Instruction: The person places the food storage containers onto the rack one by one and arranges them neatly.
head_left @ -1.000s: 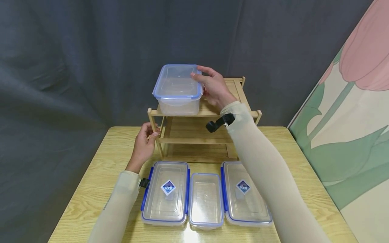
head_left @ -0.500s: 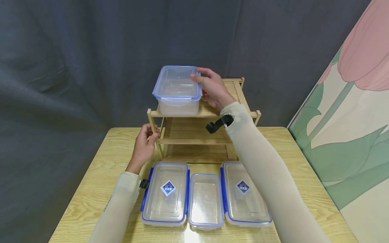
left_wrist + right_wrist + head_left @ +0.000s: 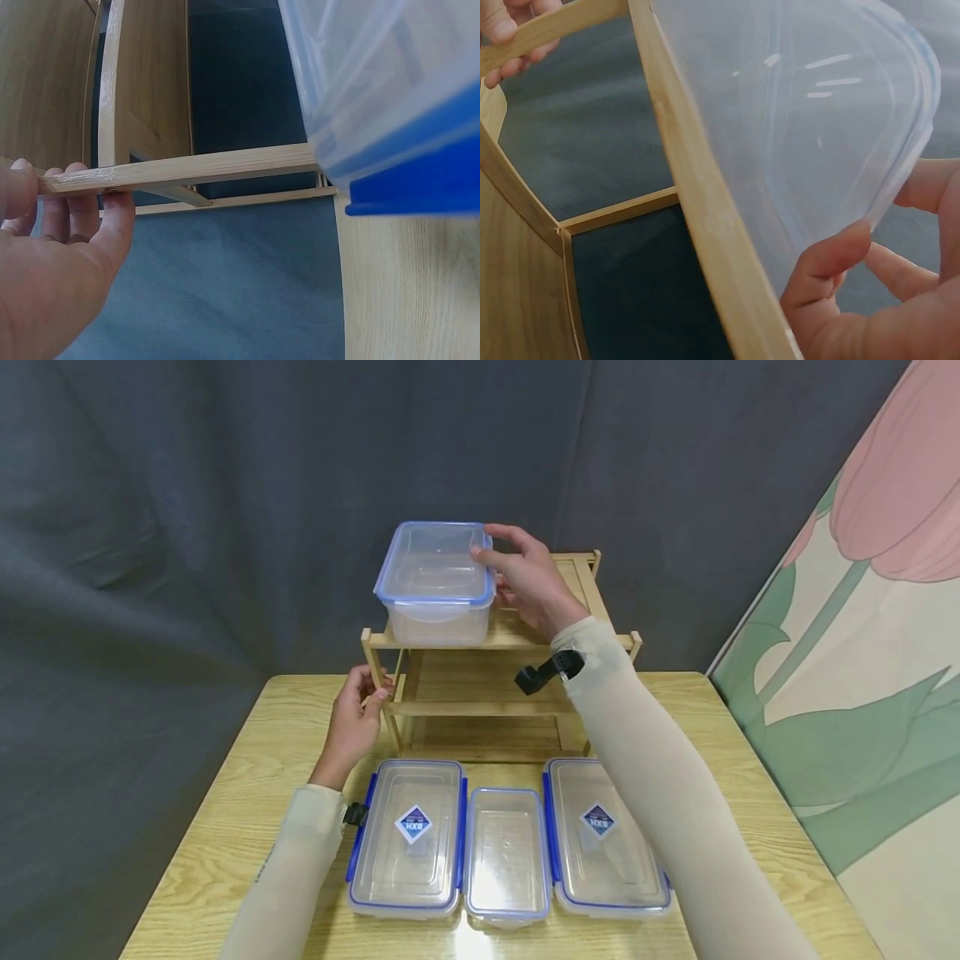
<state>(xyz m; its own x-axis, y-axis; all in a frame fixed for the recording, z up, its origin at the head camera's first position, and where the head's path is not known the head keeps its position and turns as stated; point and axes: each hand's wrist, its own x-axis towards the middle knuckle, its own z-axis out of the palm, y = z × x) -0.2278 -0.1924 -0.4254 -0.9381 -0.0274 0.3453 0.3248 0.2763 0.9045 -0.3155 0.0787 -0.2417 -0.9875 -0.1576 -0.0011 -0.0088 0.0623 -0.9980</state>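
A clear plastic food storage container [image 3: 435, 564] with a blue-rimmed lid rests at the left of the top tier of a wooden shelf rack [image 3: 480, 706]. My right hand [image 3: 534, 581] grips its right edge, thumb and a finger over the lid's rim and other fingers down the side. In the right wrist view, thumb and fingertips touch the clear container [image 3: 840, 112]. Lower down, my left hand [image 3: 354, 717] pinches the rack's front left post between thumb and fingers. That post [image 3: 202, 166] crosses the left wrist view, with fingertips behind it.
On the table [image 3: 247, 793], in front of the rack, lie a wide blue-clipped container [image 3: 408, 868], a narrower container [image 3: 508, 852] and another wide container [image 3: 607, 868], partly covered by my right sleeve. Behind hangs a dark curtain [image 3: 300, 485]; a flowered panel [image 3: 885, 652] stands at right.
Both hands keep their holds on the container and the post. My right wrist has turned slightly and shifted a little to the right; the container looks nearly unmoved.
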